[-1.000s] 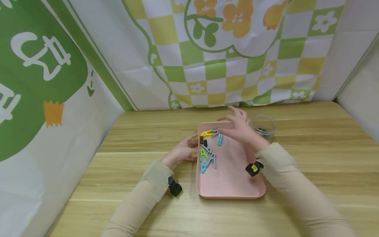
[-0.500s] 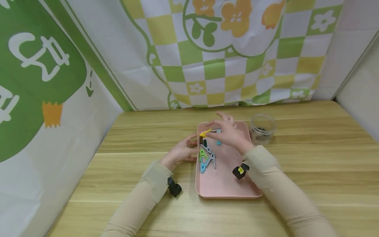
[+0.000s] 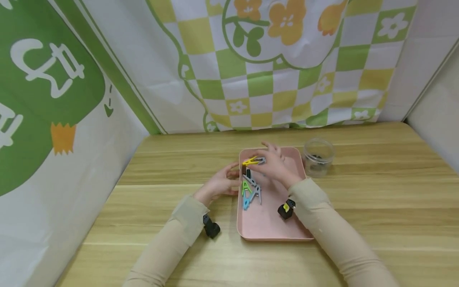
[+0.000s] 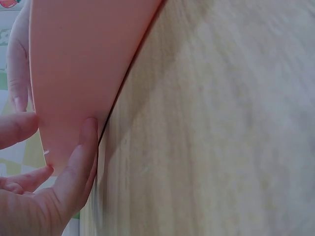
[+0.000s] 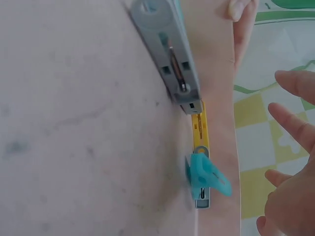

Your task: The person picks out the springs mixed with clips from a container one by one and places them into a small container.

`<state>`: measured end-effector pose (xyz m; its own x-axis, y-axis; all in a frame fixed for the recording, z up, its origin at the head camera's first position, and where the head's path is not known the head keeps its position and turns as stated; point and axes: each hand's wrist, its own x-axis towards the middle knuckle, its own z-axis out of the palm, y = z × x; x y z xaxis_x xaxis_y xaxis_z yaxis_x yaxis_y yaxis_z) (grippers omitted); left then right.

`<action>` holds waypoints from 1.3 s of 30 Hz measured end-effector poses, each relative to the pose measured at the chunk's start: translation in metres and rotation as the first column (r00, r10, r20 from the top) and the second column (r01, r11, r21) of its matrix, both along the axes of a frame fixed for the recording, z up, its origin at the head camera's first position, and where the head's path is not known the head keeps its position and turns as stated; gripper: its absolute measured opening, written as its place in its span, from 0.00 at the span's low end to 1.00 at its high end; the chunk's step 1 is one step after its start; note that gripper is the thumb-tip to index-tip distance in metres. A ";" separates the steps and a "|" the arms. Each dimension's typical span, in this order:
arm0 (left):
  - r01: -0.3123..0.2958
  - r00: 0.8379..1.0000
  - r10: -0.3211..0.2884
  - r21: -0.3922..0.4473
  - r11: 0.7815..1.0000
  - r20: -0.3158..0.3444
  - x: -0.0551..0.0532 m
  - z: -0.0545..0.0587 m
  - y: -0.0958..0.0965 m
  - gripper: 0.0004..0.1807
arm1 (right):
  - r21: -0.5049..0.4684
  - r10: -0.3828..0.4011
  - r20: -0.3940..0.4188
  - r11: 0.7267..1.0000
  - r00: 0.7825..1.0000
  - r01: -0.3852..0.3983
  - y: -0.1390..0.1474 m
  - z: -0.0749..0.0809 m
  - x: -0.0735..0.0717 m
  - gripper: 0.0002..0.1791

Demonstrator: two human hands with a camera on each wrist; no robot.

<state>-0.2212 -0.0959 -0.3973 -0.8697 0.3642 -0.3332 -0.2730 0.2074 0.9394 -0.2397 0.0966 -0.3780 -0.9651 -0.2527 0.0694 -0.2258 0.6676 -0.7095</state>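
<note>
A shallow pink tray [image 3: 276, 229] holds several plastic clothespins. My left hand [image 3: 220, 183] lies along its left wall; in the left wrist view its fingers [image 4: 74, 172] are extended against the outer wall and at the rim. Over the tray's far left part is my right hand [image 3: 274, 165], fingers spread close by the yellow clothespin [image 3: 251, 161]. Nothing sits between those fingers in the right wrist view. A teal clothespin [image 5: 199, 172] shows there beside the yellow one, a grey clothespin [image 5: 172, 59] nearer the camera. Green [image 3: 246, 187] and light blue [image 3: 246, 202] clothespins line the left wall.
To the right of the tray's far end stands a clear round jar [image 3: 318, 155] with small dark things inside. The wooden table [image 3: 387, 191] extends around the tray. A checkered cloth [image 3: 261, 91] hangs behind the table's far edge.
My right hand has moved left and lower, from the tray's far right side to the yellow clothespin, uncovering the jar. The left hand stays at the tray's left wall.
</note>
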 end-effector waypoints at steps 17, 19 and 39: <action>0.010 1.000 -0.010 0.004 1.000 0.003 -0.001 0.002 -0.003 0.40 | 0.148 -0.002 0.039 0.989 0.999 -0.004 -0.007 -0.013 -0.006 0.20; 0.008 1.000 -0.008 0.003 1.000 0.003 -0.001 0.003 -0.002 0.40 | 0.162 0.006 0.030 0.987 1.000 -0.011 -0.007 -0.013 -0.006 0.20; 0.018 1.000 -0.018 -0.003 1.000 0.001 -0.002 0.000 0.000 0.39 | 0.277 -0.005 0.015 0.961 1.000 0.001 -0.011 -0.012 -0.009 0.16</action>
<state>-0.2228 -0.0958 -0.3973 -0.8627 0.3784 -0.3355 -0.2706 0.2151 0.9384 -0.2486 0.0855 -0.3900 -0.9662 -0.2572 -0.0181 -0.2141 0.8393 -0.4997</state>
